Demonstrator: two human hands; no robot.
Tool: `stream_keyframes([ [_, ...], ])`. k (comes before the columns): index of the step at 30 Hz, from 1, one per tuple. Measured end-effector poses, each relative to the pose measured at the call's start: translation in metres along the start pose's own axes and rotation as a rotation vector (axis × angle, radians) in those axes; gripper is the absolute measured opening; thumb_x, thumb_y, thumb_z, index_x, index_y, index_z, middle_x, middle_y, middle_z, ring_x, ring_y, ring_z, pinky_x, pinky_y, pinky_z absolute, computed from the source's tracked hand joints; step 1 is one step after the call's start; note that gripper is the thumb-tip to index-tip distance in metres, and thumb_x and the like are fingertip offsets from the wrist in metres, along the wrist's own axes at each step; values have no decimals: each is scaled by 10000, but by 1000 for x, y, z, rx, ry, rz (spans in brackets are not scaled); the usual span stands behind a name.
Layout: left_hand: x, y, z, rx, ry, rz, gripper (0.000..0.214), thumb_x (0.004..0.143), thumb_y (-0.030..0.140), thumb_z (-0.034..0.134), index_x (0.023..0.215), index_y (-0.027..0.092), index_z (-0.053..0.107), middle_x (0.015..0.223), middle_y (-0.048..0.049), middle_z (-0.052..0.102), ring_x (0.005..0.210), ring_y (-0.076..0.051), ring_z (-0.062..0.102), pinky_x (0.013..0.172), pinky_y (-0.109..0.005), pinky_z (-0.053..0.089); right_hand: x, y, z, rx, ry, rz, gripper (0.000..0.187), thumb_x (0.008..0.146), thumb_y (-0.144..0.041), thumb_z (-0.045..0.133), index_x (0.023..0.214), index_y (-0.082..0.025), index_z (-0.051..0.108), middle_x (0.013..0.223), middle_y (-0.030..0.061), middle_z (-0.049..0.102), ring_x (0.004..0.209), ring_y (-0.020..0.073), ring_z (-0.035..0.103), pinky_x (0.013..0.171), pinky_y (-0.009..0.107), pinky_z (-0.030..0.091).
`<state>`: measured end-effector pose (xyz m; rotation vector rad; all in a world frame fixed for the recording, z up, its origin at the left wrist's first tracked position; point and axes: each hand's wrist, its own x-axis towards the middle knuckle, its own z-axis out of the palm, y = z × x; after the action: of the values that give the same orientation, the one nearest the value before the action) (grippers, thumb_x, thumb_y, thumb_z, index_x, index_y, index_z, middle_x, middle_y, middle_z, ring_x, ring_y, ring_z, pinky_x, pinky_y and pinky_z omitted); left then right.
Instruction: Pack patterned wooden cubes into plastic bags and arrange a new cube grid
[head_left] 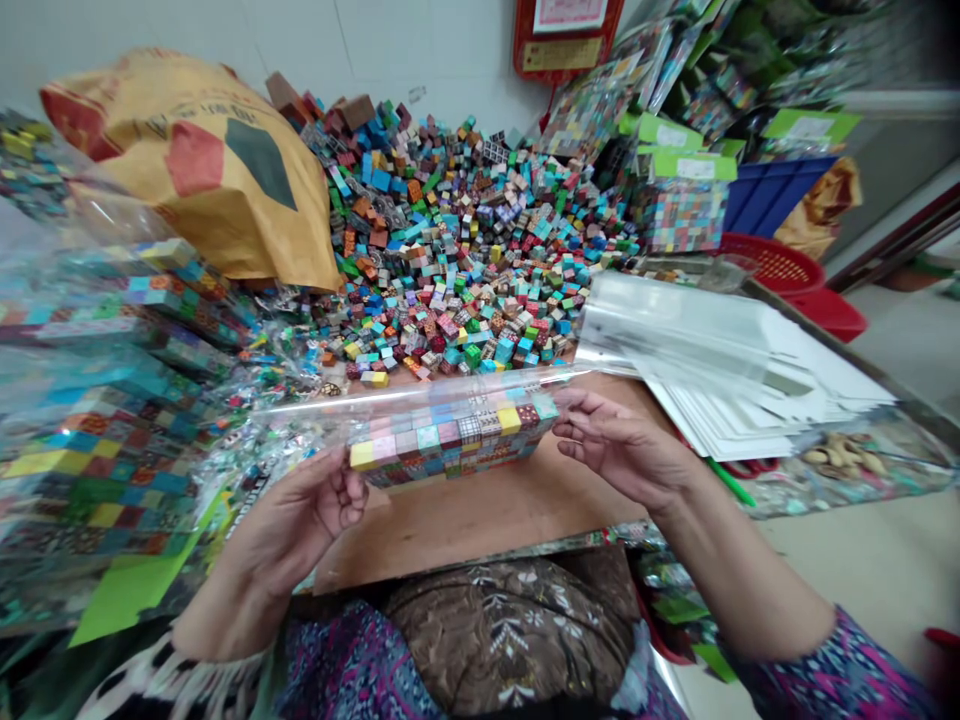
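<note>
Between my hands is a rectangular block of small multicoloured cubes, wrapped in a clear plastic sleeve. My left hand grips its left end, with fingers curled against the yellow corner cube. My right hand presses its fingertips on the right end through the plastic. The block's underside is hidden from this view. Both hands hover over a bare wooden tabletop.
A large heap of loose coloured cubes lies beyond the hands, with a tan woven sack at its left. Filled plastic packs are piled at left, white sheets at right. A blue crate and red basket stand behind.
</note>
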<state>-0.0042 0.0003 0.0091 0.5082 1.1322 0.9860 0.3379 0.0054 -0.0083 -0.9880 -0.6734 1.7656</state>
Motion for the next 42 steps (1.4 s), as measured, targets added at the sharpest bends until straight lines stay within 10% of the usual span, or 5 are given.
stream_keyframes([
  [42,-1,1,2,27,-3,21,81,762,133,737,720,123,668,555,-52,631,480,-133,585,433,-203,516,10,-12,16,-5,137,46,304,602,-264,936,781,-204,698,711,-44,616,602,73,461,566,218,386],
])
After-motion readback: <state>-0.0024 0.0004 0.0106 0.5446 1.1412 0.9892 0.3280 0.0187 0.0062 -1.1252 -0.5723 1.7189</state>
